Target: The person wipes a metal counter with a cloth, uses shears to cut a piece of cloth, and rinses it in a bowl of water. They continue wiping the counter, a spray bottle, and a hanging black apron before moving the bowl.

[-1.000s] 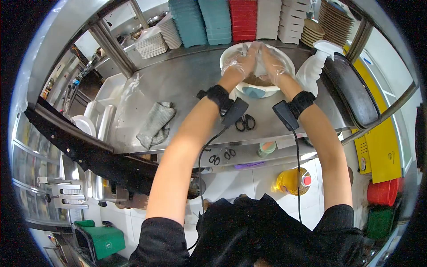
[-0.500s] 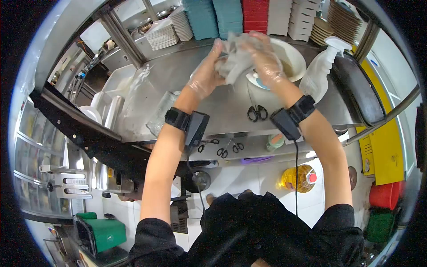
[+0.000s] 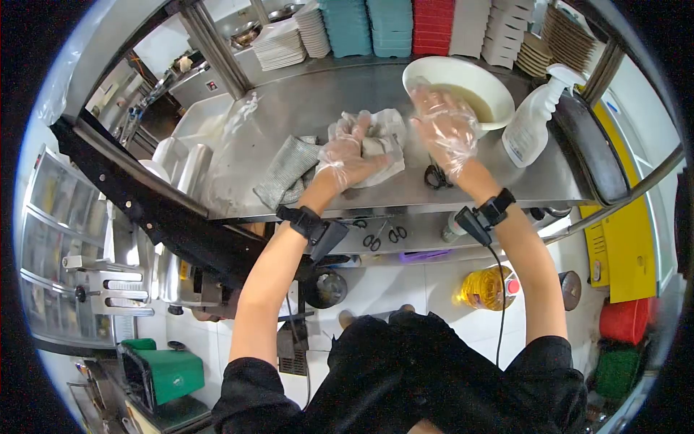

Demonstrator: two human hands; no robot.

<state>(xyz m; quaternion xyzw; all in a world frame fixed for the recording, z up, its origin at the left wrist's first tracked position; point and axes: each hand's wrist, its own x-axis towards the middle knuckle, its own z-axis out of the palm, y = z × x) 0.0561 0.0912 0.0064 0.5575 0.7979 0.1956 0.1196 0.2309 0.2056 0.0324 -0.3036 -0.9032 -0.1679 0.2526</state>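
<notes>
White cloth (image 3: 390, 145) lay bunched on the steel counter (image 3: 325, 94), just above the middle of the frame in the head view. It was wrapped round something that could not be made out. The left hand (image 3: 352, 155), in a thin clear glove, was closed over the bundle from its left side. Its fingers curled round the cloth and pressed it down, a grip that seemed meant to pin the bundle in place or squeeze it.

The right hand (image 3: 444, 130), also gloved, was spread wide and held nothing. It hovered just right of the cloth, between it and a white bowl (image 3: 441, 66) at the upper right that held yellowish liquid. The gloves probably kept the hands clean and dry during wet work.

A spray bottle (image 3: 531, 126) stood right of the bowl, close enough to reach. A grey rag (image 3: 285, 170) lay crumpled just left of the bundle, likely kept there for wiping. Black scissors (image 3: 435, 176) lay on the counter below the right hand, partly hidden by it. Stacked dishes and trays (image 3: 390, 25) lined the back of the counter along the top edge — storage, well clear of the hands.
</notes>
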